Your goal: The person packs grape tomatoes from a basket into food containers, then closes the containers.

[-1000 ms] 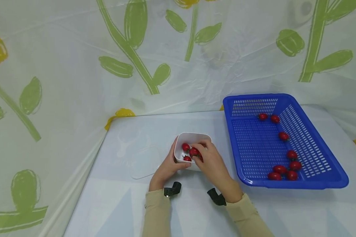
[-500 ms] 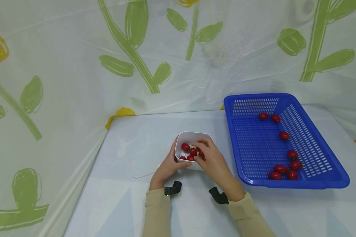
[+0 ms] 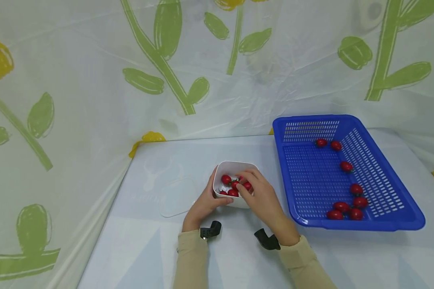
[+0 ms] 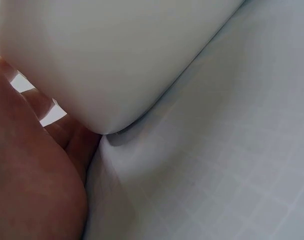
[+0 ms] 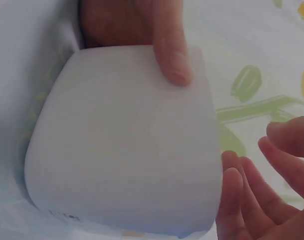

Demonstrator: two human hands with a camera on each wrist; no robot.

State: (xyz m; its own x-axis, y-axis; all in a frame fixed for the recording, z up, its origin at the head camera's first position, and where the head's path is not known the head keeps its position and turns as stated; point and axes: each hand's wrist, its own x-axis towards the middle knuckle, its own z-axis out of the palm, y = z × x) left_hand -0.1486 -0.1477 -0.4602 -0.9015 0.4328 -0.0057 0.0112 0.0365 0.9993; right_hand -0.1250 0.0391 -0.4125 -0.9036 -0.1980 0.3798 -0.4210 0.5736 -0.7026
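In the head view a small white container [image 3: 235,165] holds several red cherry tomatoes [image 3: 226,180]. My left hand [image 3: 204,204] grips its left side, with the thumb along the front wall. The left wrist view shows the container's white wall [image 4: 127,55] low over the cloth, with that hand's fingers behind it. My right hand [image 3: 261,196] reaches over the right rim, fingers loosely bent among the tomatoes. In the right wrist view its thumb and index finger [image 5: 286,160] stand slightly apart with no tomato showing between them; the container's wall hides the tomatoes there.
A blue perforated basket [image 3: 285,176] stands right of the container, with several cherry tomatoes [image 3: 355,213] along its right side and front. A clear, thin lid-like piece [image 3: 177,198] lies left of the container. Behind the table hangs a leaf-patterned sheet [image 3: 94,100].
The tomatoes in the container have shifted, with one now showing by the front wall. The tomato between my right fingers a second ago lies among the others. My left hand keeps its grip.
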